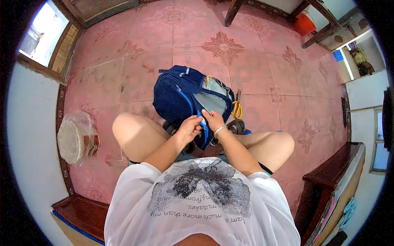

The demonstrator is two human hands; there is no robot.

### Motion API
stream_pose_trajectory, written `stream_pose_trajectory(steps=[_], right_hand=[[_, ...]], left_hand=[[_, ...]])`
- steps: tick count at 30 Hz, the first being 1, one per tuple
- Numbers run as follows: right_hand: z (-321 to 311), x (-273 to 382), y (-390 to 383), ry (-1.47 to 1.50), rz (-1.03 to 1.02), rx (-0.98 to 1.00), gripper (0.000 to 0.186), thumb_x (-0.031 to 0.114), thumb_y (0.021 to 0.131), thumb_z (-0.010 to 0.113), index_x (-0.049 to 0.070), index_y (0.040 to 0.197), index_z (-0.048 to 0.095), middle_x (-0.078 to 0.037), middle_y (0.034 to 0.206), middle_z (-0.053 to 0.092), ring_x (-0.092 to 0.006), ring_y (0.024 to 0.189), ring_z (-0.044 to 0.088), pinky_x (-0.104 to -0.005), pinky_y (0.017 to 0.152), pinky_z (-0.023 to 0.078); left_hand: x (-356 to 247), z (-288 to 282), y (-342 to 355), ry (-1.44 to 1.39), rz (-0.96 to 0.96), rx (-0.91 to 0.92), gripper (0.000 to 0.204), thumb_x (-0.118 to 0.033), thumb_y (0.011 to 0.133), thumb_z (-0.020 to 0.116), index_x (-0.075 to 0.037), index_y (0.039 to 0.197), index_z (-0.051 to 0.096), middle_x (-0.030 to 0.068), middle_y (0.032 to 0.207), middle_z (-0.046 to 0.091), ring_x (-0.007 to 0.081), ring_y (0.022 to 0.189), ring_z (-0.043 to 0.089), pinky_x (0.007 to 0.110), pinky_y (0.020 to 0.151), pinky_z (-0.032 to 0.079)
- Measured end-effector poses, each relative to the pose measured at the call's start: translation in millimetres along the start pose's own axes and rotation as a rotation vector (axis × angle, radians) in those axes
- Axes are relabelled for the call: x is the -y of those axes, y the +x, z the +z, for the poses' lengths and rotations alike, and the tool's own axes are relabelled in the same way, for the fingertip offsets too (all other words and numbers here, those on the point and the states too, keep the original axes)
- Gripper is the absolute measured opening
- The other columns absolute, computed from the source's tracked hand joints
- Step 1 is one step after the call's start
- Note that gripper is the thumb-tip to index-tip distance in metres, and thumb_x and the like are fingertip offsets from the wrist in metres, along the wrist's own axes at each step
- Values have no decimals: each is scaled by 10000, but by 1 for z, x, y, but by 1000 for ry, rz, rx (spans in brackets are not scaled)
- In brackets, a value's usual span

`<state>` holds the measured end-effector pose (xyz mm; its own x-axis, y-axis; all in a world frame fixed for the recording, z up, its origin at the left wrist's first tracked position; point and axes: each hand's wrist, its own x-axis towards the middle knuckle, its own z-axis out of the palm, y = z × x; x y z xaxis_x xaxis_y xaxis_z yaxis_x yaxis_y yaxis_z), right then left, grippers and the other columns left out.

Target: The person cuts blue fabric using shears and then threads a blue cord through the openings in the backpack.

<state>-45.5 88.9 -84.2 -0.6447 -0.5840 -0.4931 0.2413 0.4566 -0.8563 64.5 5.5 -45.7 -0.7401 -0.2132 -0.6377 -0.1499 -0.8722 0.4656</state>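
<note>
You have a navy blue backpack [180, 96] standing on the pink patterned floor [262, 53] just beyond your crossed legs, leaning toward you. Its main compartment gapes open on the right side, showing a grey lining [213, 100]; what lies inside it cannot be made out. A bright blue zip line runs down the front panel, and a yellow cord loop [237, 110] hangs at the bag's right edge.

Your left hand [189, 128] is closed on the near lower edge of the backpack, fingers curled around the fabric beside the blue zip. Your right hand [213, 121], with a thin bracelet on the wrist, presses on the same spot from the right, its fingers pinched on the bag's opening; whether they grip a zip pull cannot be told. The 2 hands nearly touch each other.

Dark sandals [236, 126] show just under the bag near your right knee.

To your left, well apart from the bag, a clear plastic bag [76, 137] sits by the wall, holding a pale round item and something red and white. A dark wooden bench [328, 184] stands at your right.
</note>
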Motion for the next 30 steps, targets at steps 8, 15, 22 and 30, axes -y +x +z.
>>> stream_pose_trajectory(steps=[8, 15, 22, 30], right_hand=[[-11, 33, -16, -533, -257, -240, 462, 412, 751, 555, -15, 583, 497, -159, 500, 475, -214, 453, 468, -333, 464, 367], [-18, 43, -25, -796, -430, -246, 466, 449, 753, 522, 7, 604, 526, -217, 581, 524, -372, 560, 529, -413, 505, 413], [-35, 54, -21, -918, -511, -191, 475, 490, 761, 482, 42, 618, 550, -205, 592, 539, -375, 584, 540, -437, 516, 431], [-47, 67, -26, -886, -566, -31, 422, 440, 738, 555, 24, 669, 539, -198, 595, 536, -334, 558, 547, -388, 498, 416]], left_hand=[[-8, 30, -13, -108, -109, -100, 253, -348, 871, 403, -107, 824, 465, 14, 679, 519, 87, 482, 414, 182, 377, 278], [9, 33, -11, -107, -76, -109, 188, -280, 899, 328, -128, 811, 397, 17, 622, 455, 74, 414, 322, 185, 337, 225], [4, 38, -40, -27, -55, -56, 142, -264, 885, 377, -145, 807, 378, -5, 601, 424, 62, 386, 284, 181, 337, 211], [-7, 27, -45, 126, -97, 14, 163, -249, 874, 411, -117, 780, 425, -11, 616, 462, 58, 409, 312, 195, 356, 231]])
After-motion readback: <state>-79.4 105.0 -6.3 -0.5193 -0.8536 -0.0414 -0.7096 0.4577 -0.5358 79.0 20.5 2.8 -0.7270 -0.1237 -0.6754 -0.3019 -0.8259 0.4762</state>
